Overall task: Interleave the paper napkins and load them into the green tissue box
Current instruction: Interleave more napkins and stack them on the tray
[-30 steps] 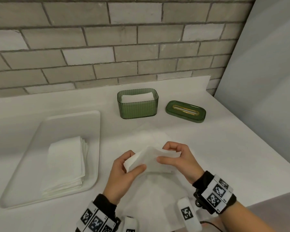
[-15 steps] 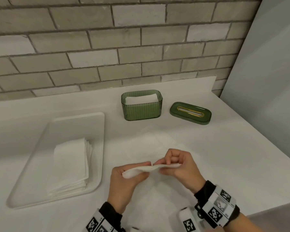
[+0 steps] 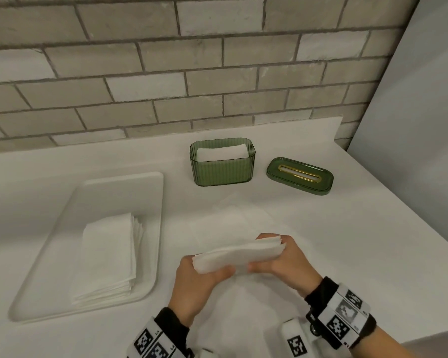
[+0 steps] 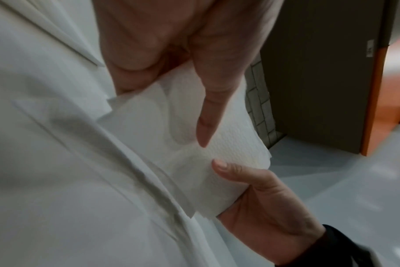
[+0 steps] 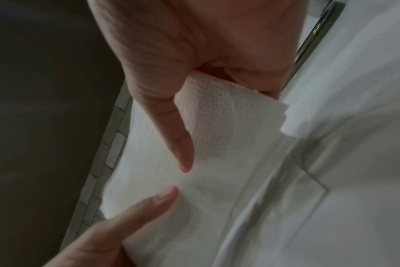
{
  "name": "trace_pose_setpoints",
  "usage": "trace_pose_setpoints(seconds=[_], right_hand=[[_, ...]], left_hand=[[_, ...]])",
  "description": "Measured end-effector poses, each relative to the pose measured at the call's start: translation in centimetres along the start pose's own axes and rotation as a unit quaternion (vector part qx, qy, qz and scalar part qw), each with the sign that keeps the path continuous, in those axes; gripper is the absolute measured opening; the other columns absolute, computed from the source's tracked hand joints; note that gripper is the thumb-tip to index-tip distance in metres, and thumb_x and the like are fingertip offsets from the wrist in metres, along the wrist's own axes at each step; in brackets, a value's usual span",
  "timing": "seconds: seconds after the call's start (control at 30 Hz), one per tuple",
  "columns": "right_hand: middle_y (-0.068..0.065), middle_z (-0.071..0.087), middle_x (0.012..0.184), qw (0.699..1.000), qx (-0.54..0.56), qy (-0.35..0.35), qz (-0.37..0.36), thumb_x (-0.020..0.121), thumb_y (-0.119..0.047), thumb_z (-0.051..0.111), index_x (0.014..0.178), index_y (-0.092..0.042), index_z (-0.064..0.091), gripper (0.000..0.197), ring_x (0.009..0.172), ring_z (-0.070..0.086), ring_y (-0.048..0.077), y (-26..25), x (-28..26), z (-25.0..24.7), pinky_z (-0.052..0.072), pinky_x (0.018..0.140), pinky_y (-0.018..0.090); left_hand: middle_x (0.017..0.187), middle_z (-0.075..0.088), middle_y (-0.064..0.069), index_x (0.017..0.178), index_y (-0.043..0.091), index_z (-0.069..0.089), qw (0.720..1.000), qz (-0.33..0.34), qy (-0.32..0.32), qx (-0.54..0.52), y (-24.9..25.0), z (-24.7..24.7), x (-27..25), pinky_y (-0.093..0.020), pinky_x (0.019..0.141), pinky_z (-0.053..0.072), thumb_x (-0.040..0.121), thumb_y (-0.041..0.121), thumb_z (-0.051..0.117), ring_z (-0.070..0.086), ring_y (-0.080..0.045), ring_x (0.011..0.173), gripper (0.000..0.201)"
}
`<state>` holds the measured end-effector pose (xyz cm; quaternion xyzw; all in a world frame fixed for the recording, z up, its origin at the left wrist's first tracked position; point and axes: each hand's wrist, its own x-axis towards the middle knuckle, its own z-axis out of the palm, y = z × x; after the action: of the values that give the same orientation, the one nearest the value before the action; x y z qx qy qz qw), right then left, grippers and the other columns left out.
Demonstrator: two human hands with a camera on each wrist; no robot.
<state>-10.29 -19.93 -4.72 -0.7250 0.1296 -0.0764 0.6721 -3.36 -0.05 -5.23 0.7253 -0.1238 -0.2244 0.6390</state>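
Note:
Both hands hold a small bundle of folded white napkins [image 3: 239, 253] above the counter. My left hand [image 3: 202, 277] grips its left end, thumb underneath; my right hand [image 3: 282, 259] grips the right end. The wrist views show each thumb pressed on the embossed napkin bundle [image 4: 228, 150] [image 5: 219, 130]. The open green tissue box [image 3: 222, 171] stands at the back with white napkins [image 3: 221, 153] inside. Its green lid [image 3: 299, 176] with a gold-rimmed slot lies to the right of it. A stack of folded napkins [image 3: 109, 257] lies on the white tray [image 3: 119, 192] at left.
An unfolded white napkin sheet [image 3: 233, 220] lies flat on the white counter [image 3: 347, 228] under the hands. A brick wall [image 3: 166, 73] runs behind the box, and a grey panel [image 3: 411, 125] bounds the right side. The counter's front edge is near my right wrist.
The hands have lifted the napkin bundle and pressed it flat and closed; it was opened between the fingers a second ago. The view has shifted slightly.

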Motion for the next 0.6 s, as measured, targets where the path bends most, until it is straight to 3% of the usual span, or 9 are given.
trace_pose_setpoints(seconds=[0.07, 0.17, 0.27, 0.33, 0.43, 0.53, 0.6], right_hand=[[0.0, 0.063, 0.068, 0.998, -0.025, -0.041, 0.044, 0.058, 0.003, 0.086, 0.077, 0.0, 0.066, 0.028, 0.064, 0.059, 0.013, 0.0, -0.2, 0.0, 0.047, 0.058, 0.021], [0.003, 0.075, 0.09, 0.978, -0.106, -0.149, 0.104, 0.056, -0.019, 0.087, 0.094, -0.011, 0.072, 0.042, 0.084, 0.071, 0.018, -0.1, -0.2, -0.4, 0.059, 0.078, 0.038], [0.004, 0.075, 0.102, 0.974, -0.138, -0.164, 0.081, 0.059, -0.017, 0.09, 0.104, -0.014, 0.072, 0.049, 0.096, 0.071, 0.019, -2.3, 2.0, -1.6, 0.057, 0.088, 0.039], [0.002, 0.074, 0.108, 0.98, -0.132, -0.142, 0.039, 0.063, -0.005, 0.089, 0.111, -0.014, 0.07, 0.053, 0.099, 0.07, 0.014, -4.8, 4.8, -2.5, 0.055, 0.09, 0.031], [0.009, 0.074, 0.104, 0.992, -0.117, -0.05, -0.002, 0.068, -0.002, 0.085, 0.105, -0.006, 0.071, 0.04, 0.094, 0.07, 0.019, -8.1, 11.6, -4.3, 0.054, 0.089, 0.034], [0.009, 0.068, 0.113, 0.995, -0.091, 0.038, -0.014, 0.074, -0.017, 0.083, 0.117, 0.0, 0.064, 0.051, 0.104, 0.065, 0.02, -10.7, 18.8, -5.5, 0.052, 0.092, 0.029], [0.008, 0.066, 0.115, 0.989, -0.131, 0.065, -0.028, 0.084, -0.022, 0.075, 0.121, 0.002, 0.062, 0.046, 0.105, 0.062, 0.018, -11.8, 22.4, -5.6, 0.049, 0.085, 0.021]], left_hand=[[0.098, 0.078, -0.003, 0.102, 0.014, 0.076, 0.999, -0.023, -0.013, 0.02, -1.0, 0.1, 0.5, -0.035, 0.081, 0.06, 0.062, 0.015, 0.093, 0.074, -0.018, 0.093, 0.043], [0.109, 0.074, -0.006, 0.113, 0.014, 0.064, 0.995, -0.075, -0.021, 0.061, -2.4, -0.3, 1.5, -0.042, 0.084, 0.06, 0.048, 0.04, 0.096, 0.072, -0.021, 0.098, 0.077], [0.115, 0.073, -0.005, 0.121, 0.012, 0.063, 0.994, -0.047, -0.043, 0.092, -0.8, -1.5, 3.5, -0.044, 0.089, 0.059, 0.047, 0.058, 0.093, 0.072, -0.019, 0.102, 0.092], [0.112, 0.075, -0.005, 0.117, 0.008, 0.067, 0.994, -0.001, -0.036, 0.104, 2.1, -2.2, 5.5, -0.043, 0.091, 0.058, 0.05, 0.054, 0.088, 0.072, -0.019, 0.102, 0.084], [0.1, 0.071, -0.008, 0.104, 0.002, 0.07, 0.985, 0.081, -0.032, 0.147, 7.9, -2.6, 11.0, -0.038, 0.083, 0.053, 0.063, 0.036, 0.076, 0.064, -0.019, 0.089, 0.053], [0.108, 0.07, -0.014, 0.118, 0.001, 0.068, 0.976, 0.128, 0.011, 0.174, 12.6, -2.7, 18.4, -0.033, 0.092, 0.05, 0.084, 0.011, 0.071, 0.063, -0.021, 0.098, 0.035], [0.113, 0.069, -0.016, 0.12, -0.001, 0.065, 0.967, 0.137, 0.079, 0.198, 14.2, -2.8, 22.3, -0.025, 0.084, 0.047, 0.09, 0.002, 0.065, 0.063, -0.023, 0.099, 0.03]])
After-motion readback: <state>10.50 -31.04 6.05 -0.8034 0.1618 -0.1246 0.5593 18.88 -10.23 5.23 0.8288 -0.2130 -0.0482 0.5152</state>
